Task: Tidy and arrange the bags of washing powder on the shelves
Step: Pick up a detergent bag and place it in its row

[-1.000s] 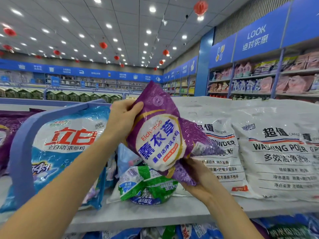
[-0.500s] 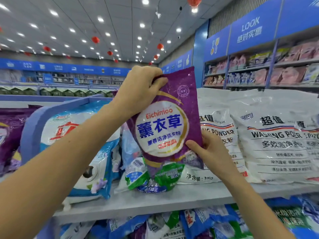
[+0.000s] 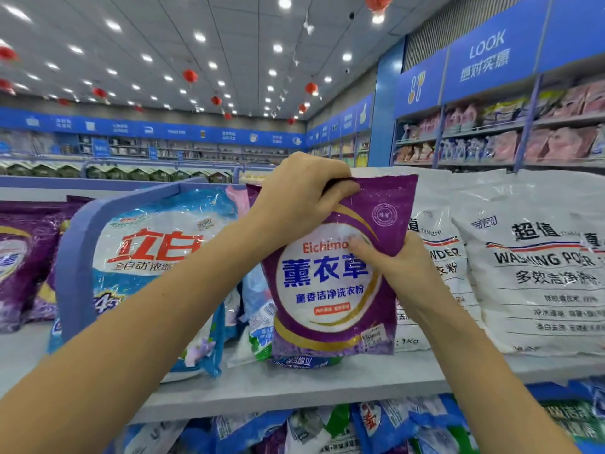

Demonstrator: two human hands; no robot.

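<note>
Left grip [image 3: 301, 198] is curled over the top seam of the purple bag [image 3: 330, 290] and pinches it. Right grip [image 3: 402, 267] clamps the bag's right edge, thumb on the front, fingers behind. Both are holding the bag, neither free.

My read on why: the top hold keeps the soft pouch upright with the label facing out, and the side hold steers it square into the gap.

The bag is mid-shelf [image 3: 294, 385], between the blue-and-white bag [image 3: 147, 276] on the left and the white bags [image 3: 540, 273] on the right, overlapping the nearest white one. Its base seems to sit on a small green-and-blue pouch [image 3: 262, 339] lying flat, not on bare shelf; I can't tell for sure.

- Purple bag: glossy plastic film, flat pillow shape, wrinkled where I squeeze, fuller low down.
- White bags: bigger, plump, crinkled film.
- Shelf: smooth pale grey board.
- Blue divider [image 3: 75, 257]: rounded corner, partly in front of the blue-and-white bag on its left.
</note>
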